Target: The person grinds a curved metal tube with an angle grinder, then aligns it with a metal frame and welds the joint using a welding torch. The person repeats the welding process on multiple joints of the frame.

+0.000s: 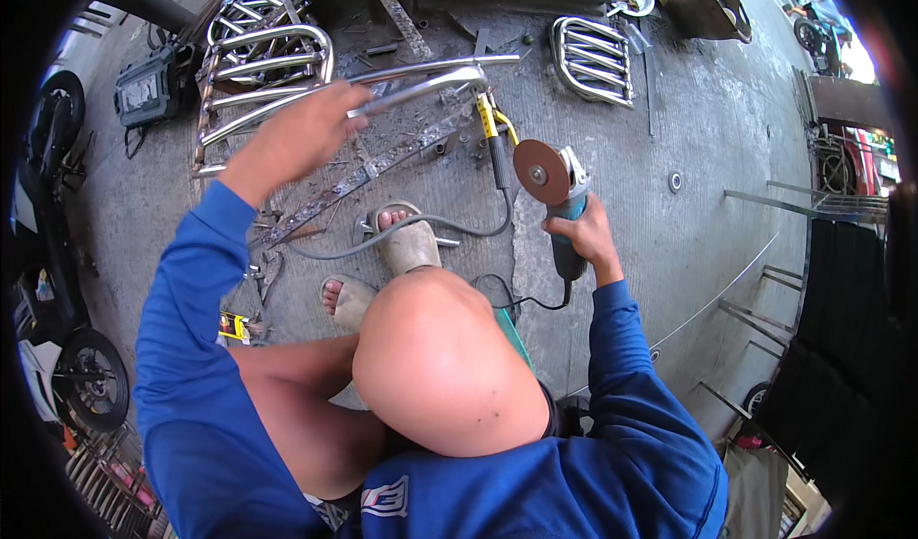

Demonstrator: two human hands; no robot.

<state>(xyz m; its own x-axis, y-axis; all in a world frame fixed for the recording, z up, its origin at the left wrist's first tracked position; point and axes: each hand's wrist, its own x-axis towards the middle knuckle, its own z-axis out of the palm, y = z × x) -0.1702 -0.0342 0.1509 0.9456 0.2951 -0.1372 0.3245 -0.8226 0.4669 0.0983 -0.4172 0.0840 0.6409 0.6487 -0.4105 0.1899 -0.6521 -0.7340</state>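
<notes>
**Steel tube (pixel 421 91) at the left hand (pixel 306 134), grinder (pixel 571 206) in the right hand (pixel 591 233)**

Nearest the camera were a raised knee (pixel 449 348) and blue sleeves (pixel 201 281), with 2 worn sandals (pixel 411 244) on the concrete floor (pixel 650 242) just past the knee. Beyond, on the right, the right hand was wrapped round the grinder's body; its brown disc (pixel 537 174) faced the camera and stood apart from the tube. Whether it was spinning could not be told. The left hand, blurred, was stretched forward with its fingers at the left end of the tube; I could not tell whether they had closed on it.

From those fingers the tube ran away to the right, its bend lying between the 2 hands but farther out than the disc. A yellow clamp (pixel 486 118) on a grey cable (pixel 472 233) sat just beside the bend. Immediately behind lay a longer tube (pixel 430 67).

Farther off, 1 barred frame (pixel 595 66) lay to the right and a pile of similar frames (pixel 273 35) to the left, apparently assembled. Judging by those, the work seemed partway: frames made up, the nearer tubing probably left to finish. Beyond stood a bucket (pixel 703 3).
</notes>
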